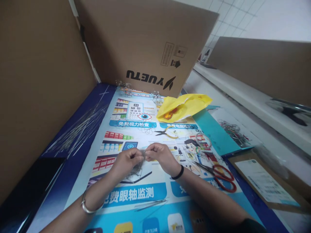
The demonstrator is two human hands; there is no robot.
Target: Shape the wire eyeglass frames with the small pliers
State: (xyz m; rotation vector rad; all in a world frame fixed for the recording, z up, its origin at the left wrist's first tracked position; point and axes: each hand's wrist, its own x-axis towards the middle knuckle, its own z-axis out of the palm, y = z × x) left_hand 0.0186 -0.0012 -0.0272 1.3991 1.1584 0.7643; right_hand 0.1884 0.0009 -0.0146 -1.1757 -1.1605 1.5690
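My left hand (128, 161) and my right hand (161, 157) meet above the middle of the printed poster sheet, thumbs and fingers pinched together. Between the fingertips is a small greyish piece of thin wire (143, 153), mostly covered by them. Under my left hand lies more fine wire (136, 171) in a loose tangle. Beyond my hands sit pliers (167, 132) with yellow handles, jaws pointing left. Scissors (222, 176) with red handles lie right of my right forearm, blades towards my hand. Several thin straight rods (150, 205) rest in front of me.
Behind the sheet stands a cardboard panel (145, 42). A yellow pouch (184, 106) lies at the back, near wire tangles (123, 86). Long wires (80, 129) are spread at left. At right are a clump of wire bits (234, 132) and a labelled brown package (267, 183).
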